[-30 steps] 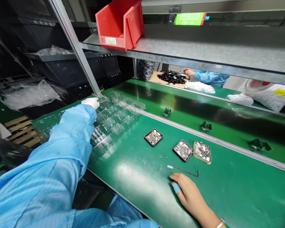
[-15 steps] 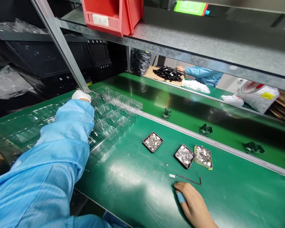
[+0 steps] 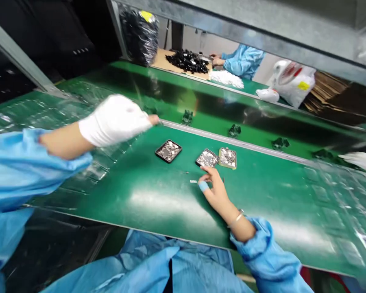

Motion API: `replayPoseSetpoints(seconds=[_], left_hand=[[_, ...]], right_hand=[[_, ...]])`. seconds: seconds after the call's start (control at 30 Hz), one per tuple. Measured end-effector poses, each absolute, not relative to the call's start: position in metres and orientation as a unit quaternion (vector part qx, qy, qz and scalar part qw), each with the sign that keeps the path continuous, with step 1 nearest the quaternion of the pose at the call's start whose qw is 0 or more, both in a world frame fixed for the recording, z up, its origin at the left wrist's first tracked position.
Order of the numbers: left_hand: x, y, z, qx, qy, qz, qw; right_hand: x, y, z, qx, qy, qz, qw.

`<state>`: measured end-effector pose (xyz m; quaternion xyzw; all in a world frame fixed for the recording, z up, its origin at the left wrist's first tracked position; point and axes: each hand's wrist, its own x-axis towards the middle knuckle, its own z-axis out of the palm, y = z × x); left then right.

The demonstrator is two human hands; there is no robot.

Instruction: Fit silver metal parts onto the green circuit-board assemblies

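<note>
My left hand (image 3: 117,120), in a white glove with a bare fingertip showing, hangs above the left part of the green table. Motion smears its fingers, so what they hold, if anything, cannot be made out. My right hand (image 3: 212,185), bare with a blue band on one finger, has its fingertips apart beside a shallow black square tray (image 3: 207,157) of shiny metal bits. Under this hand lies a mostly hidden hex key (image 3: 223,179). A second such black tray (image 3: 168,151) sits further left; a yellow-rimmed one (image 3: 227,158) stands right of the middle tray.
Clear plastic blister trays (image 3: 64,191) lie at left, and more blister trays (image 3: 332,199) at right. A small white label (image 3: 193,181) is near my right hand. Behind the partition, a co-worker's sleeve (image 3: 242,61) shows by a heap of black parts (image 3: 187,61).
My left hand has lifted from the blister trays and moved right. My right hand has moved forward over the hex key. The view has shifted, bringing the right-hand blister trays into sight.
</note>
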<state>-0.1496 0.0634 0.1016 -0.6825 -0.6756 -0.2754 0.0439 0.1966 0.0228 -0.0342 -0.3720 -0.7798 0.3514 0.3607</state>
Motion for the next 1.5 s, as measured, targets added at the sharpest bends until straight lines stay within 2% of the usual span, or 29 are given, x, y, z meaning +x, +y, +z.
replayPoseSetpoints(seconds=[0.07, 0.13, 0.2, 0.27, 0.43, 0.6, 0.7, 0.83, 0.97, 1.13, 1.23, 1.3, 1.5], left_hand=[[-0.102, 0.039, 0.089, -0.831, -0.529, -0.169, -0.039], [-0.067, 0.017, 0.071, -0.934, -0.337, -0.100, -0.069], [-0.044, 0.000, 0.054, -0.968, -0.224, -0.103, -0.053], [-0.031, -0.010, 0.039, -0.973, -0.189, -0.129, -0.032], [-0.027, -0.014, 0.027, -0.970, -0.226, -0.085, -0.039], [-0.025, 0.014, 0.025, -0.857, -0.510, -0.072, -0.018], [-0.016, 0.035, 0.008, -0.788, -0.610, -0.033, -0.076], [-0.005, 0.045, -0.020, -0.762, -0.629, -0.013, -0.154], [-0.002, 0.046, -0.034, -0.746, -0.645, -0.054, -0.154], [-0.004, 0.034, -0.019, -0.720, -0.660, -0.136, -0.165], [0.002, 0.008, 0.002, -0.652, -0.628, -0.315, -0.285], [0.009, -0.011, 0.015, -0.603, -0.569, -0.412, -0.378], [0.025, -0.042, 0.028, -0.585, -0.502, -0.436, -0.464]], right_hand=[[0.191, 0.022, -0.028, -0.353, -0.748, 0.428, 0.365], [0.191, 0.019, -0.024, -0.332, -0.730, 0.483, 0.351], [0.195, 0.016, -0.022, -0.327, -0.726, 0.508, 0.329], [0.203, 0.014, -0.022, -0.333, -0.734, 0.504, 0.311], [0.216, 0.010, -0.022, -0.316, -0.814, 0.367, 0.321], [0.213, 0.001, -0.025, -0.293, -0.888, 0.244, 0.257], [0.212, -0.006, -0.027, -0.303, -0.903, 0.206, 0.225], [0.213, -0.010, -0.023, -0.319, -0.903, 0.183, 0.225], [0.218, -0.005, -0.018, -0.333, -0.885, 0.189, 0.266], [0.223, 0.005, -0.014, -0.340, -0.848, 0.214, 0.344], [0.218, 0.006, -0.007, -0.341, -0.802, 0.285, 0.399], [0.210, 0.004, 0.000, -0.340, -0.774, 0.349, 0.403], [0.190, -0.004, 0.007, -0.314, -0.743, 0.442, 0.393]])
